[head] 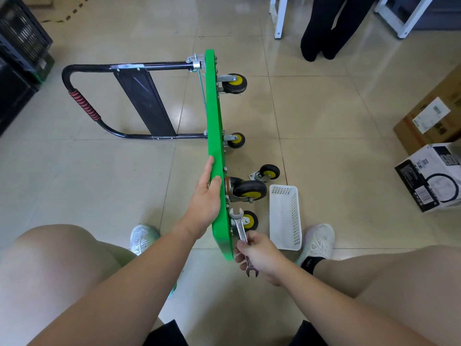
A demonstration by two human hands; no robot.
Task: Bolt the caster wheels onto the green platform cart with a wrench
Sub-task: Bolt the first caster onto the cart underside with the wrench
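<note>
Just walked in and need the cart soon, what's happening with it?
A person has the green platform cart tipped on its edge. Their left hand steadies it while the right hand holds an open-end wrench at the nearest caster wheel. Four casters sit on the underside; a loose caster lies on the floor beside a white basket.

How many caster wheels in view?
5 casters. Four on the green platform: far end, middle, one near the left hand, one behind the wrench. One loose on the floor by the white basket. None seem hidden.
</note>
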